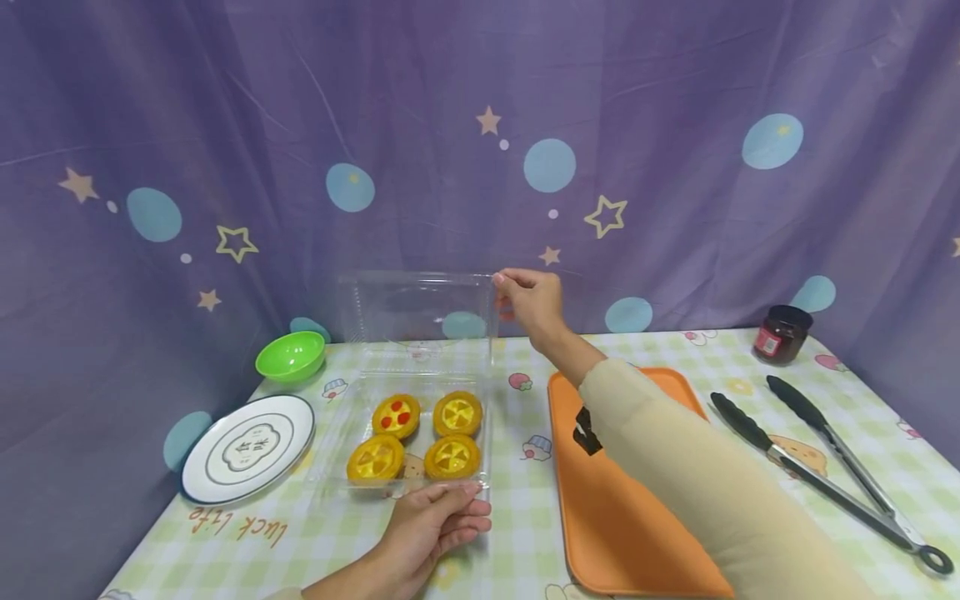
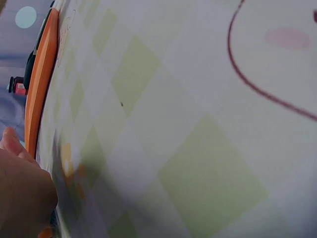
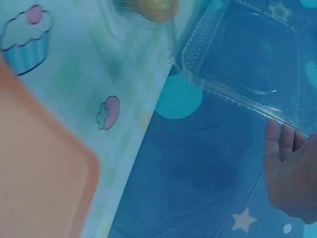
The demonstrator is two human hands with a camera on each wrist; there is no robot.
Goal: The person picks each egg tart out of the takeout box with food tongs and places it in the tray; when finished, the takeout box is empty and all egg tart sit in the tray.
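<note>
Thumb and fingers of the left hand [image 1: 442, 523] are pinching the near right corner of a clear container [image 1: 486, 433], which is lying on the checked table [image 1: 525, 517] with four tarts [image 1: 375, 460] sitting inside. A pale sleeve [image 1: 675, 450] is slanting forward over an orange tray [image 1: 600, 533], partly hiding a dark object [image 1: 587, 433] there, and the right hand [image 1: 534, 304] is pinching the upper right corner of the raised lid [image 1: 420, 308]. Tongs [image 1: 825, 487] are lying right of the tray, a white plate [image 1: 247, 450] is resting left of the container, a green bowl [image 1: 291, 354] is sitting just beyond it, a dark jar [image 1: 783, 333] is standing far right, and a purple curtain [image 1: 420, 125] is hanging behind.
</note>
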